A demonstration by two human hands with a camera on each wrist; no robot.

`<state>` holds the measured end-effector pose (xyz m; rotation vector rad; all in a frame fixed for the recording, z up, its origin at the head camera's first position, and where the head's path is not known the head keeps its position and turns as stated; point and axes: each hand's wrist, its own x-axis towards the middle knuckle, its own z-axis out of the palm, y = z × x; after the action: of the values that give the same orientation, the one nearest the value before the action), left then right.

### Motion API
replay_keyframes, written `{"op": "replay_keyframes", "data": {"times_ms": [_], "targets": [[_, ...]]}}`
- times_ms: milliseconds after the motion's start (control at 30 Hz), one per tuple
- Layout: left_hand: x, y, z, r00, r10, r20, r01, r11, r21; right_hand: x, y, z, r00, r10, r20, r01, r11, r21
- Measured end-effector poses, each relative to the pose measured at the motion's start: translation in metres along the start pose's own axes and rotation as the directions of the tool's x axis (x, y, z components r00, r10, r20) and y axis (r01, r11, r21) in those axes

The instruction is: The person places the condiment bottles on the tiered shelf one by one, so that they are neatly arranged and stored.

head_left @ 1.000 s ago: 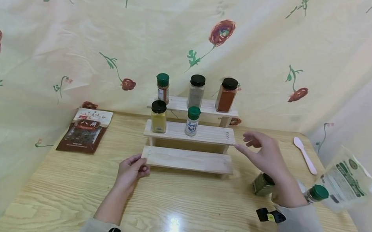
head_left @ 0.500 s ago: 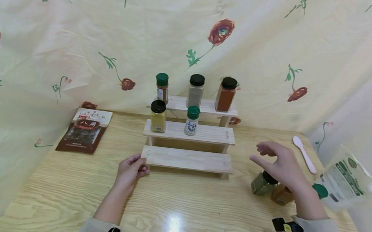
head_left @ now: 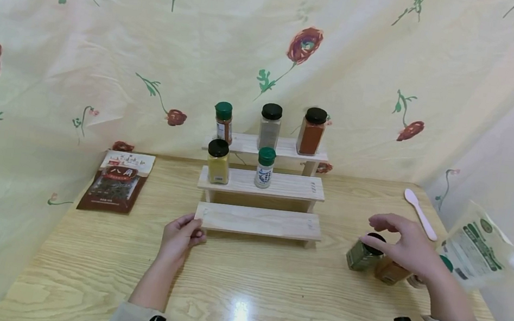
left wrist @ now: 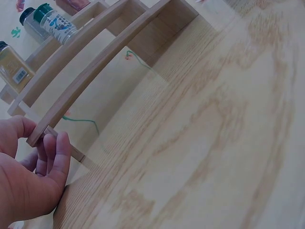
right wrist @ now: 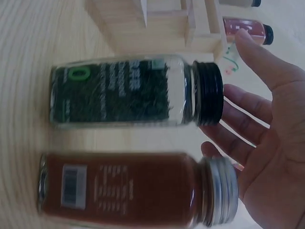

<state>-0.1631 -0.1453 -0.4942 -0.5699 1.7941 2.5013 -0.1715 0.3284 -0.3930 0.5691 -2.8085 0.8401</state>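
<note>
A three-step wooden spice rack [head_left: 258, 221] stands at the back of the table. My left hand [head_left: 179, 240] pinches the left end of its lowest step, thumb on top and fingers under in the left wrist view. At right, a glass jar of dried green herbs [head_left: 361, 258] with a black lid stands on the table. My right hand [head_left: 409, 250] is over it, thumb and fingers spread on either side of the lid [right wrist: 208, 93]. Beside this jar stands a reddish-brown spice jar [right wrist: 119, 188] with a silvery lid; the hand partly covers it in the head view.
On the top step are a green-lidded bottle [head_left: 224, 123], a grey spice jar [head_left: 269, 129] and a red one [head_left: 311, 135]. The middle step bears a yellow jar [head_left: 219, 166] and a white bottle [head_left: 264, 172]. A pouch [head_left: 476, 251], pink spoon [head_left: 421, 214] and brown packet [head_left: 117, 182] lie around.
My right hand has moved from the rack's right end rightward and down to the herb jar's lid. The left hand stays at the rack's lowest step.
</note>
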Motion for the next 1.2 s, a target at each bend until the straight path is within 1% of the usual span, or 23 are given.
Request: {"op": "replay_keyframes", "data": {"times_ms": [200,333,533,767,900,1000,1200], "targets": [[-0.001,0.001,0.0,1.0,0.0,0.004,0.0,1.0,0.004,-0.008,0.01,0.001,0.997,-0.071,0.013,0.072,0.997,-0.023],[-0.001,0.001,0.0,1.0,0.002,-0.001,-0.002,1.0,0.002,-0.011,0.011,0.001,0.997,-0.07,0.045,0.071,0.997,-0.028],[0.0,0.0,0.0,1.0,0.005,-0.006,-0.005,1.0,0.001,-0.013,0.013,0.003,0.995,-0.07,0.074,0.071,0.997,-0.006],[-0.001,0.0,0.001,1.0,0.01,-0.01,-0.01,1.0,0.006,-0.013,0.018,0.004,0.991,-0.116,0.072,0.116,0.993,0.003],[-0.001,0.0,0.001,1.0,0.003,-0.015,-0.003,1.0,0.003,-0.013,0.02,0.005,0.991,-0.115,0.074,0.115,0.993,0.006],[-0.001,0.0,0.0,1.0,-0.003,-0.015,0.003,1.0,0.004,-0.012,0.019,0.005,0.992,-0.114,0.057,0.114,0.993,-0.014],[-0.001,0.0,0.001,1.0,-0.002,-0.015,0.002,1.0,0.007,-0.003,0.013,0.002,0.986,-0.166,-0.036,0.162,0.983,-0.091]]}}
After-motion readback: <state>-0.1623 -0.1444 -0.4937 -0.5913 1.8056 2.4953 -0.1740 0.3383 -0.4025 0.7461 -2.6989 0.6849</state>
